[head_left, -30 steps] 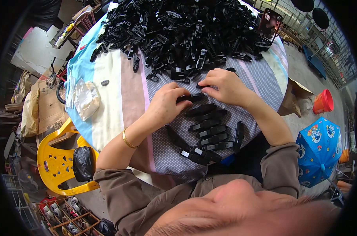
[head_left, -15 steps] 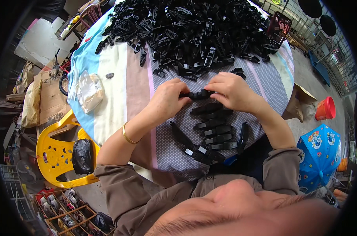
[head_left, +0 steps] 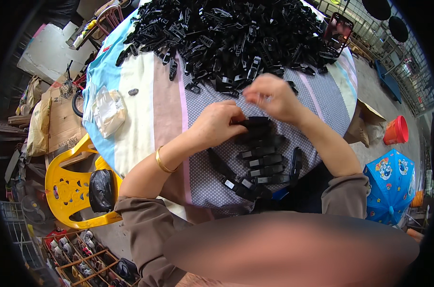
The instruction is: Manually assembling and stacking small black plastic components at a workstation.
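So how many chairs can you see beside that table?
1: a yellow plastic chair stands left of the table, with a black bag on its seat. Others may be hidden.

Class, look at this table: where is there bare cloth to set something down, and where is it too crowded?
Free: the striped cloth between the clear plastic bag and the left hand, and the dotted cloth right of the right hand. Crowded: the far half under the heap of black clips, and the near edge with the row of clips.
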{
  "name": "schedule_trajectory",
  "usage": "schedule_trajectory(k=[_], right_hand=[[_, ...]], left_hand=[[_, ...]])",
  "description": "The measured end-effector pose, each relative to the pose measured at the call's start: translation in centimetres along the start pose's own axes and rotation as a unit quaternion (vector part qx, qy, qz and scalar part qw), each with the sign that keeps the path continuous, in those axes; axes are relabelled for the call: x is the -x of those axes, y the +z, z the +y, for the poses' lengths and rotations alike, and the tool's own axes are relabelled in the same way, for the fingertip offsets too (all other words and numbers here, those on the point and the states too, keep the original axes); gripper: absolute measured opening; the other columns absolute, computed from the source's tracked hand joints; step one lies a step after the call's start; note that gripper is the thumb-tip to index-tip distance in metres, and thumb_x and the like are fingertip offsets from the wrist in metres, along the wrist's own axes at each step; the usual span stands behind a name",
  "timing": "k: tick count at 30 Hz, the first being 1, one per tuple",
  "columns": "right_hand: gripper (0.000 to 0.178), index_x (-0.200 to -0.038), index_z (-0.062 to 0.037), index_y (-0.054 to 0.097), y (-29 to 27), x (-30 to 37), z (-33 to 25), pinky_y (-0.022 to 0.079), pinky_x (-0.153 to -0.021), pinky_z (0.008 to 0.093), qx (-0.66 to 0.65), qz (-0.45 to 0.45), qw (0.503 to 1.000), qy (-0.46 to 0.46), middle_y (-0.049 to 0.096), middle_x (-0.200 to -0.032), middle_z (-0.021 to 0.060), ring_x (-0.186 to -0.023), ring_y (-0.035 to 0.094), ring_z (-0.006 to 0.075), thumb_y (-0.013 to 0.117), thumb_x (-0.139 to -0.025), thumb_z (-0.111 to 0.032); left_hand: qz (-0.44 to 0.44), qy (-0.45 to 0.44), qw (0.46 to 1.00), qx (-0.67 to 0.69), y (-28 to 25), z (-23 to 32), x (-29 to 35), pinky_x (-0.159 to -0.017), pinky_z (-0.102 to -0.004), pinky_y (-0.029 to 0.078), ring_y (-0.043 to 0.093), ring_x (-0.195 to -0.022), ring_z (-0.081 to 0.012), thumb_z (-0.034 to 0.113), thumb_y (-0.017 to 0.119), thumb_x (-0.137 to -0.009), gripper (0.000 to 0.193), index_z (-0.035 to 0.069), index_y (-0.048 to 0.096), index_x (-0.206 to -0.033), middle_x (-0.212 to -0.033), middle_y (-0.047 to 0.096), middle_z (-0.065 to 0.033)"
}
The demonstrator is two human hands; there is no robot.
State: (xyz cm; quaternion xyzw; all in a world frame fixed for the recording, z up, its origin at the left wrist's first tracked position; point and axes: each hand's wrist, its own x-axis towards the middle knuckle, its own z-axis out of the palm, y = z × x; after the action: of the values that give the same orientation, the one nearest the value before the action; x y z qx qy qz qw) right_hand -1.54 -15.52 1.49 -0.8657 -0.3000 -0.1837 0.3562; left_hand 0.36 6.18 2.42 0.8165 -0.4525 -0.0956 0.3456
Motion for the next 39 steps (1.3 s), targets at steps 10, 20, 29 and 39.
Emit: schedule_trajectory(k=[10, 20, 29, 39], right_hand=[[0.027, -0.105, -0.0035, 0.063, -0.4, -0.8, 1.9, 0.052, -0.076, 0.0319, 0.28, 0.082, 0.954, -0.07, 0.063, -0.102, 0.0089, -0.084, 0.06, 0.0232, 0.064, -0.078, 0.0], [0.034, -0.103, -0.0037, 0.063, -0.7, 0.2, -1.9, 0.05, -0.066, 0.0264, -0.082, 0.019, 0.995, 0.05, 0.065, -0.087, 0.0065, -0.074, 0.063, 0.0147, 0.078, -0.078, -0.021], [0.046, -0.102, -0.0032, 0.064, -5.1, 1.5, -0.2, 0.051, -0.078, 0.0345, 0.278, -0.102, 0.928, 0.228, 0.064, -0.097, 0.0117, -0.094, 0.062, 0.0284, 0.078, -0.072, -0.035], [0.042, -0.107, 0.0001, 0.063, -2.5, 1.3, -1.0, 0.048, -0.085, 0.0378, 0.094, -0.074, 0.99, 0.077, 0.059, -0.106, 0.0152, -0.099, 0.058, 0.0325, 0.077, -0.069, -0.011]], left_hand=[[-0.007, -0.007, 0.999, 0.044, -0.1, 0.6, 0.3, -0.074, -0.0377, 0.049, 0.06, -0.084, -0.0287, 0.018, 0.075, -0.075, 0.033, 0.003, 0.065, -0.102, -0.09, 0.059, -0.0123], [0.203, 0.077, 0.975, -0.039, 0.9, -0.4, 0.2, -0.074, -0.0411, 0.05, 0.062, -0.081, -0.0367, 0.007, 0.072, -0.075, 0.042, 0.002, 0.058, -0.113, -0.088, 0.063, -0.014], [0.048, 0.054, 0.984, -0.161, 1.0, -0.7, 0.4, -0.088, -0.0378, 0.043, 0.05, -0.097, -0.0306, 0.016, 0.07, -0.08, 0.041, 0.003, 0.06, -0.117, -0.101, 0.053, -0.0141], [0.085, 0.057, 0.985, -0.14, 0.6, -1.1, 0.6, -0.085, -0.0389, 0.044, 0.051, -0.093, -0.0303, 0.024, 0.071, -0.079, 0.042, 0.005, 0.059, -0.116, -0.098, 0.054, -0.0131]])
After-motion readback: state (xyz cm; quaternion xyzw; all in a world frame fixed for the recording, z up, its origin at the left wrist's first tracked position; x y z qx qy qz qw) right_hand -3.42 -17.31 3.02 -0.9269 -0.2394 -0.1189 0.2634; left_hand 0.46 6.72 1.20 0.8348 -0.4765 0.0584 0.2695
